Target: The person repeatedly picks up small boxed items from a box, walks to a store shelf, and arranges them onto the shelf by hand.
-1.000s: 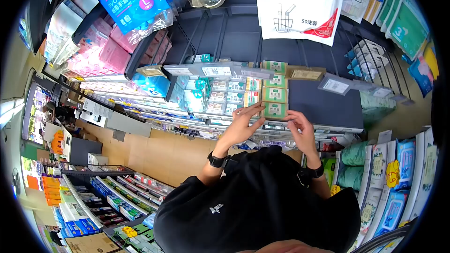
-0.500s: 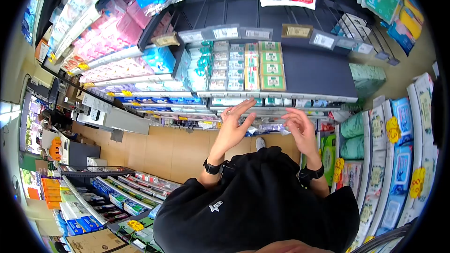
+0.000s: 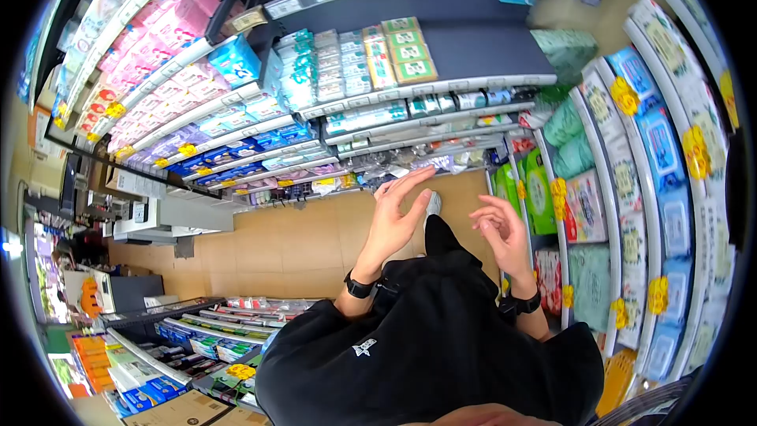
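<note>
My left hand (image 3: 398, 213) is raised in front of my body, fingers stretched out and nothing in it. To its right my right hand (image 3: 502, 234) hovers with fingers bent and apart, also holding nothing. Neither hand touches a product. Beyond them, a dark shelf (image 3: 489, 47) carries rows of small packs, among them green-and-tan packs (image 3: 410, 49) and teal-and-white packs (image 3: 300, 71). On the tier below lie white and teal packages (image 3: 367, 121). Nearest my right hand, green packs (image 3: 540, 189) stand on the right-hand rack.
Pink packs (image 3: 169, 28) fill the shelves at left. Blue wipes packs (image 3: 661, 146) line the right rack, with yellow tags (image 3: 697, 151) on its edges. A low rack (image 3: 189, 339) stands behind me at left. Tan floor tiles (image 3: 292, 241) run between the shelves.
The view has shifted, so the shelves sit further left and higher, and more of the lower tiers and right rack shows. Both hands stay raised and empty; my right hand appears slightly lower.
</note>
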Available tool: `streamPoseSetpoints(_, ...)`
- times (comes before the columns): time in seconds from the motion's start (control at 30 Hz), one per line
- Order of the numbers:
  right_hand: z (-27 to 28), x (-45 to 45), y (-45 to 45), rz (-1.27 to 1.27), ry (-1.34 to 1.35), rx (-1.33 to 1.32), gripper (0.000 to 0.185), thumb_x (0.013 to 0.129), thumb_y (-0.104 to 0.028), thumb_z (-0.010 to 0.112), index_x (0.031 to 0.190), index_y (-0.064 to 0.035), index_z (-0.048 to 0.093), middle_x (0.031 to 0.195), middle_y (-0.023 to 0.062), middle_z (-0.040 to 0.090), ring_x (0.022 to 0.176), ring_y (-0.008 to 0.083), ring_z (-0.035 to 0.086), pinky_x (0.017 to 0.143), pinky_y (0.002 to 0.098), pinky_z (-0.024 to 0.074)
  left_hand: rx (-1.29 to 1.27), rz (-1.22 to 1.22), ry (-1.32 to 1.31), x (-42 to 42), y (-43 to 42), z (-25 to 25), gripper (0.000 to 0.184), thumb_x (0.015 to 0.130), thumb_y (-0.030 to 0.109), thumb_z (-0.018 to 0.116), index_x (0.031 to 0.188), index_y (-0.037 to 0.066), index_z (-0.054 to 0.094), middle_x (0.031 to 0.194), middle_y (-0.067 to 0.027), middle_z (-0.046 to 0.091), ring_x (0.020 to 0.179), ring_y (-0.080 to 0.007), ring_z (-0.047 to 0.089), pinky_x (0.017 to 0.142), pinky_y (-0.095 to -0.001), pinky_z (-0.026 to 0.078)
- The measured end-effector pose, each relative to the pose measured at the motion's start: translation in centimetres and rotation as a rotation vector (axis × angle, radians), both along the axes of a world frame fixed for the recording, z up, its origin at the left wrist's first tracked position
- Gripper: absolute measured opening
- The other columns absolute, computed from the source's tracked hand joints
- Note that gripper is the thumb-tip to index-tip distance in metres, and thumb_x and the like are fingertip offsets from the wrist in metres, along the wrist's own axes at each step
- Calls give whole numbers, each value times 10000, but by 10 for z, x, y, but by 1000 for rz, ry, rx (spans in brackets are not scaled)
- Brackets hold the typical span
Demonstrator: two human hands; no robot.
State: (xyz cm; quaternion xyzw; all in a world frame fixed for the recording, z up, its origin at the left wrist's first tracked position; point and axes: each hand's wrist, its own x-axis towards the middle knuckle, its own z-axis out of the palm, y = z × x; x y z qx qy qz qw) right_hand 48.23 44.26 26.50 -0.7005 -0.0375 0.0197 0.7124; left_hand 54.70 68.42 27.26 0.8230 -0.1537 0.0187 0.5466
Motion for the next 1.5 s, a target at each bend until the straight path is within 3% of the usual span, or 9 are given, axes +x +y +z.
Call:
streamPoseSetpoints(0.1, 5, -35, -8, -86, 5, -2, 397, 1021, -50, 614, 1403, 38, 549, 1117, 120, 727, 960, 158, 691, 918, 318, 541, -13, -99, 1, -17, -13, -1, 346, 1017, 180, 650, 1353, 111, 695, 1419, -69, 682, 1346, -249, 596, 1151, -409, 349)
streamPoseSetpoints(0.17, 6, -56, -12, -145, 1, -4, 398, 1019, -45, 613, 1402, 39, 547, 1114, 119, 727, 958, 156, 690, 918, 318, 541, -27, -180, 53, -26, -21, -1, 358, 1022, 230, 649, 1367, 139, 681, 1448, -47, 659, 1392, -226, 553, 1189, -432, 243)
streamPoseSetpoints(0.4, 8, -113, -29, -323, -40, 3, 410, 1023, -56, 603, 1419, 26, 532, 1124, 109, 718, 952, 138, 674, 873, 284, 521, -12, -390, 68, -47, -62, 4, 352, 1023, 227, 649, 1365, 148, 679, 1446, -54, 659, 1385, -238, 558, 1188, -419, 247)
streamPoseSetpoints(0.47, 10, -130, -35, -368, -62, -5, 415, 1036, -82, 598, 1433, 12, 523, 1135, 98, 711, 943, 123, 660, 830, 260, 503, 36, -448, 41, -54, -78, 10, 354, 1014, 231, 658, 1357, 145, 682, 1479, -62, 630, 1388, -246, 554, 1185, -427, 260)
streamPoseSetpoints(0.53, 15, -148, -42, -436, -41, -9, 405, 1014, -28, 596, 1411, 33, 542, 1121, 122, 729, 961, 156, 694, 906, 302, 538, 29, -501, 16, -61, -98, 6, 362, 1008, 235, 663, 1358, 143, 679, 1499, -72, 609, 1391, -256, 550, 1182, -437, 273)
streamPoseSetpoints(0.67, 11, -186, -61, -555, -57, -8, 398, 1015, -37, 598, 1405, 27, 552, 1117, 119, 735, 955, 157, 699, 891, 299, 541, 9, -660, -12, -87, -147, 7, 386, 997, 248, 673, 1369, 144, 669, 1546, -101, 553, 1402, -289, 536, 1174, -466, 310)
streamPoseSetpoints(0.97, 1, -303, -118, -853, -92, -33, 379, 1012, -53, 615, 1385, 3, 580, 1092, 108, 747, 922, 151, 704, 847, 298, 548, 62, -1009, -2, -175, -260, 7, 408, 1003, 249, 672, 1390, 125, 639, 1518, -124, 571, 1390, -315, 547, 1157, -468, 336)
streamPoseSetpoints(1.03, -6, -333, -132, -911, -96, -37, 376, 1015, -56, 618, 1385, -1, 582, 1090, 104, 748, 917, 149, 705, 846, 296, 547, 64, -1073, -39, -200, -285, 6, 385, 983, 152, 669, 1360, 73, 654, 1479, -148, 601, 1379, -350, 565, 1162, -454, 401)
streamPoseSetpoints(1.5, -33, -517, -201, -1279, -58, 35, 324, 1047, -74, 584, 1364, -4, 594, 1078, 88, 735, 934, 128, 666, 837, 295, 550, 132, -1425, -27, -365, -434, -59, 360, 975, 169, 690, 1305, 33, 647, 1363, -197, 655, 1286, -386, 608, 1080, -437, 474)
